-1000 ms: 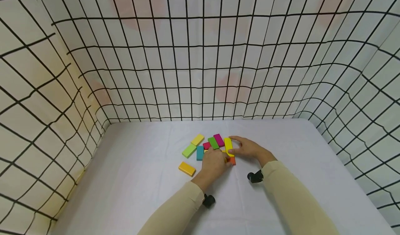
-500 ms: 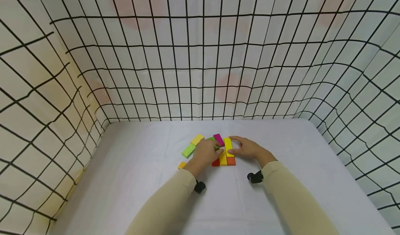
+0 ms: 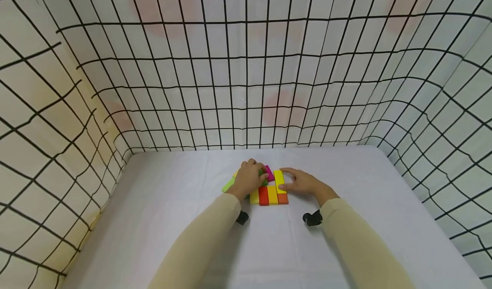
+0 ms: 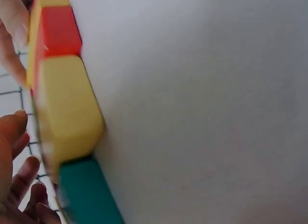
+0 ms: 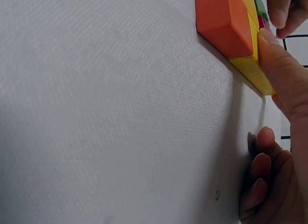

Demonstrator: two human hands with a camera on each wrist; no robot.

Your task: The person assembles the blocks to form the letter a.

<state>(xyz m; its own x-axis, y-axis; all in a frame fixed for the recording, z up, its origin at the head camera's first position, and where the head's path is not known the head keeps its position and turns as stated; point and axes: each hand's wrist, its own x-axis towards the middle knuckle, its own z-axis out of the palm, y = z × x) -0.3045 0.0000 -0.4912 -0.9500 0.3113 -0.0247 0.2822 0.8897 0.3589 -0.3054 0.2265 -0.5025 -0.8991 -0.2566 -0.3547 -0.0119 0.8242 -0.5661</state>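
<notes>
My right hand (image 3: 303, 182) pinches a yellow block (image 3: 279, 180) between thumb and index finger; it lies flat on the table. An orange block (image 3: 282, 199) touches its near end. Leftward in a row stand a yellow block (image 3: 272, 195), a red block (image 3: 263, 196) and a pale yellow block (image 3: 254, 197). Beyond the pale yellow one, in the left wrist view, is a teal block (image 4: 91, 190). My left hand (image 3: 247, 178) hovers over the far-left blocks, its thumb and fingers apart beside a green block (image 3: 264, 182). A magenta block (image 3: 269, 174) lies behind.
A light green block (image 3: 228, 185) shows left of my left hand, with a mostly covered yellow block (image 3: 235, 173) behind it. White cloth covers the table (image 3: 173, 203). Black wire mesh (image 3: 246, 86) over white sheeting rises at the back and both sides.
My left hand has moved away from the near row, leftward and farther back, uncovering the red and yellow blocks. My left forearm now hides the amber block. The right hand keeps its hold.
</notes>
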